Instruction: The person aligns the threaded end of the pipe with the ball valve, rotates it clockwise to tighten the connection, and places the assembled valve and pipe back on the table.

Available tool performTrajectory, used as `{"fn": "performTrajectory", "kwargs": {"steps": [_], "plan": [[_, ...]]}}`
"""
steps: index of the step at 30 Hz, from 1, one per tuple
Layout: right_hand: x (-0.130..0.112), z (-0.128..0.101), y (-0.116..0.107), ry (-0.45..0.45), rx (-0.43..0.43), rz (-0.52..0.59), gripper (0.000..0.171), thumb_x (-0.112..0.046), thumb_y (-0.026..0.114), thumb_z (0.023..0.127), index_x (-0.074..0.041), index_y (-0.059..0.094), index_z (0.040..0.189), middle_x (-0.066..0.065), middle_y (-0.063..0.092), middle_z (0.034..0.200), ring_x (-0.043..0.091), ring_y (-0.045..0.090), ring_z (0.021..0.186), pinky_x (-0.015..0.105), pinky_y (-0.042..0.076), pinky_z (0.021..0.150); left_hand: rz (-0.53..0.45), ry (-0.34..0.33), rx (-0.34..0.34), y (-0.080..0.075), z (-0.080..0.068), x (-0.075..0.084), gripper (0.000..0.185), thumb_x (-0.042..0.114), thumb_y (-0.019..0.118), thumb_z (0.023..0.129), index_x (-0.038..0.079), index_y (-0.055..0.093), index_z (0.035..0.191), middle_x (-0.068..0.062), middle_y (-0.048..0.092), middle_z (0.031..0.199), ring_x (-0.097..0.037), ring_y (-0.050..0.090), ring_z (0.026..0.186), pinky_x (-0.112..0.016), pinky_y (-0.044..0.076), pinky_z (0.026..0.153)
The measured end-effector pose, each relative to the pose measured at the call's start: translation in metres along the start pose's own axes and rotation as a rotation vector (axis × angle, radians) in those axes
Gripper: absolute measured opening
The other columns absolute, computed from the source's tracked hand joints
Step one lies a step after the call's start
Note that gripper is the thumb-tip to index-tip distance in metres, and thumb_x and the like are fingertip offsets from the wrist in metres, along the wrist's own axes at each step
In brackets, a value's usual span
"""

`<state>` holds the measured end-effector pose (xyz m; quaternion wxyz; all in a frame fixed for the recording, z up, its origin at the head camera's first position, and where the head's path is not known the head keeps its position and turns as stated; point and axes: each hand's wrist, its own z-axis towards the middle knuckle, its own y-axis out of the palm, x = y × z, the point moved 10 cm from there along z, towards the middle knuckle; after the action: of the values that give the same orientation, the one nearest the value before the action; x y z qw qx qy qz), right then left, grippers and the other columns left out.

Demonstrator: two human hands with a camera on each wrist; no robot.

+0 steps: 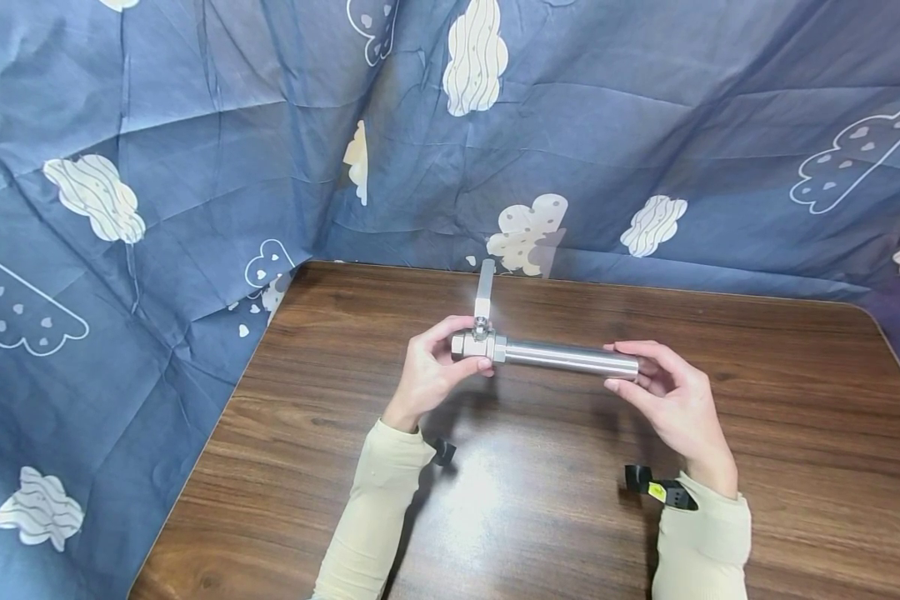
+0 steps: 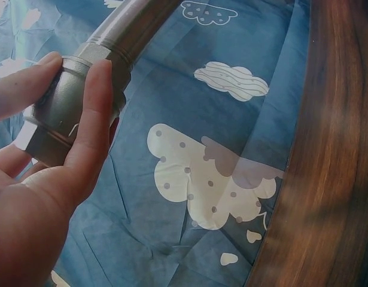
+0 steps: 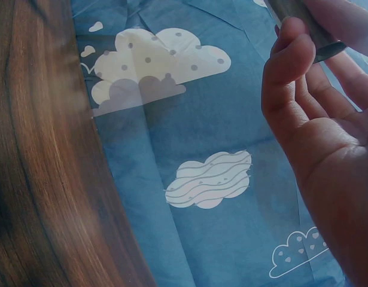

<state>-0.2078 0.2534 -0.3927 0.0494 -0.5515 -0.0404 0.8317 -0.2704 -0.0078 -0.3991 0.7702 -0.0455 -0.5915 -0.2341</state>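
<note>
A metal ball valve (image 1: 478,345) with a long flat lever handle (image 1: 485,287) is joined to a shiny steel pipe (image 1: 570,357). Around the valve body, at the left end, my left hand (image 1: 431,367) grips with thumb and fingers. The pipe's right end is pinched by my right hand (image 1: 671,400). Valve and pipe are held level over the table, the lever pointing away toward the curtain. In the left wrist view the hex-shaped valve end (image 2: 41,143) sits between the fingers. The right wrist view catches only the pipe's end (image 3: 303,27), partly covered by fingers.
A brown wood-grain table (image 1: 307,467) lies beneath the hands. Blue cloth (image 1: 607,150) printed with clouds hangs along its back and left edges. Black wrist devices (image 1: 637,479) show at both sleeves, and light glares off the tabletop between the forearms.
</note>
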Motion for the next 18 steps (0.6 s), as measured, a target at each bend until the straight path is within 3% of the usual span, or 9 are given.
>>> {"fn": "performTrajectory", "kwargs": {"steps": [7,18], "plan": [[-0.0005,-0.0007,0.0007,-0.029,-0.012,0.034,0.048,0.023,0.069,0.071,0.013,0.058,0.117,0.002,0.07,0.115,0.008,0.068,0.093,0.013,0.059,0.078,-0.001,0.005,-0.004,0.0005,-0.0002,0.0001,0.048,-0.018,0.069,0.073,-0.014,0.054,0.118,-0.024,0.061,0.112,-0.023,0.069,0.074,-0.046,0.064,0.069],[0.0006,-0.0008,0.0007,-0.007,-0.006,-0.016,0.047,0.02,0.07,0.073,0.011,0.059,0.117,-0.002,0.07,0.115,0.006,0.067,0.093,0.013,0.059,0.078,-0.003,0.011,-0.002,-0.0003,0.0002,0.0001,0.048,-0.017,0.069,0.073,-0.015,0.054,0.118,-0.027,0.06,0.113,-0.021,0.069,0.074,-0.046,0.065,0.068]]}}
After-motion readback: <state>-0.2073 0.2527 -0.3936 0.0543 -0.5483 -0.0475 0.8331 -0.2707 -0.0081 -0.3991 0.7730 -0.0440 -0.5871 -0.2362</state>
